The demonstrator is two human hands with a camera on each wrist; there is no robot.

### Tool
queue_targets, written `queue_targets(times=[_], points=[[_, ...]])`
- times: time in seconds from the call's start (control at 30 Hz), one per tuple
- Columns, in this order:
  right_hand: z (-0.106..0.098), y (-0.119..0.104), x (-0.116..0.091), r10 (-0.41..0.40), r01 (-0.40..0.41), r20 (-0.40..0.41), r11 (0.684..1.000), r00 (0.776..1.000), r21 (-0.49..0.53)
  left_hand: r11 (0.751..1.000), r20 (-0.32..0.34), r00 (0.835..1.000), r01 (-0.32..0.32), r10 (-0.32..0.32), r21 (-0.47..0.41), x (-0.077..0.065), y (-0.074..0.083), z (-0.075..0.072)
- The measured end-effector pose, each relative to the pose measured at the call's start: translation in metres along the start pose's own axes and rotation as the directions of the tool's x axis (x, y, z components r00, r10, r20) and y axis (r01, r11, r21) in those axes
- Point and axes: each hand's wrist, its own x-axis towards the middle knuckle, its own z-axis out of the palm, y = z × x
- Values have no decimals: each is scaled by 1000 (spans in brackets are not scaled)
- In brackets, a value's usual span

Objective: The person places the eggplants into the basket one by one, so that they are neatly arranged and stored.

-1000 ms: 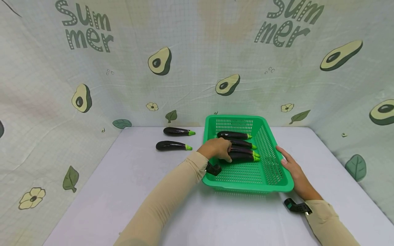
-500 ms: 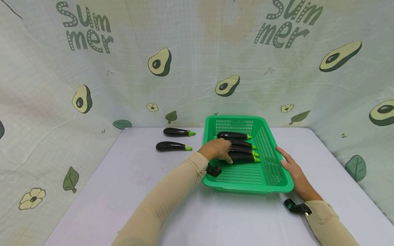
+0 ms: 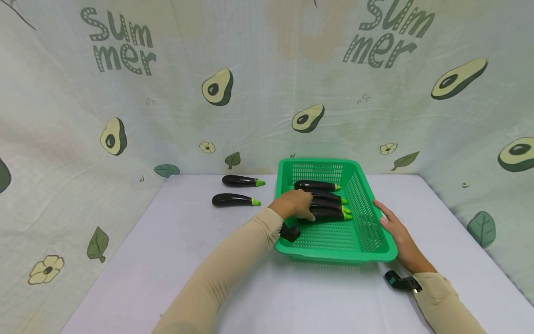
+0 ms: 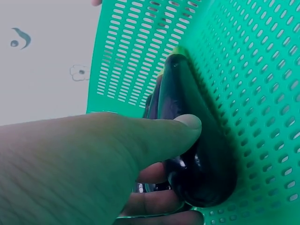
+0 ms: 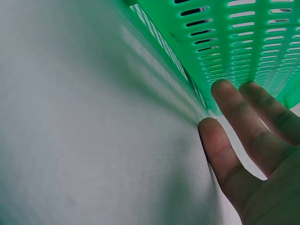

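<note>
A green plastic basket with slotted walls holds several dark eggplants lying side by side, green stems toward the right. My left hand reaches over the basket's left side and grips the nearest eggplant. In the left wrist view the thumb lies across that eggplant near its thick end, with fingers curled at its other side. Outside the right wall is my right hand, its fingers resting along the rim and side. The right wrist view shows straight fingers against the slotted wall.
Two more eggplants lie on the white table left of the basket, one farther back and one nearer. A printed cloth hangs behind and at both sides of the table.
Both hands, the basket and the eggplants keep their places. Only the head view has shifted slightly.
</note>
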Motion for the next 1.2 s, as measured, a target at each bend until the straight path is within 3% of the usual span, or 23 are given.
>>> queue_targets(times=[0.4, 0.77, 1.03, 1.13, 1.2], points=[[1, 3, -1, 6, -6, 1, 1000, 1000, -12, 999, -23, 1000, 12, -11, 36, -1, 2, 3], [-1, -1, -1, 12, -12, 3, 1000, 1000, 1, 998, -50, 998, -40, 43, 42, -4, 2, -5], [-1, 1, 0, 5, -5, 6, 1000, 1000, -3, 985, -93, 991, -109, 96, -137, -12, -14, -21], [-1, 0, 0, 2, -2, 5, 1000, 1000, 0, 957, -132, 982, -161, 132, -240, -14, -23, -26], [-1, -1, 0, 4, -4, 4, 1000, 1000, -9, 920, -151, 976, -203, 160, -337, -15, -31, -29]])
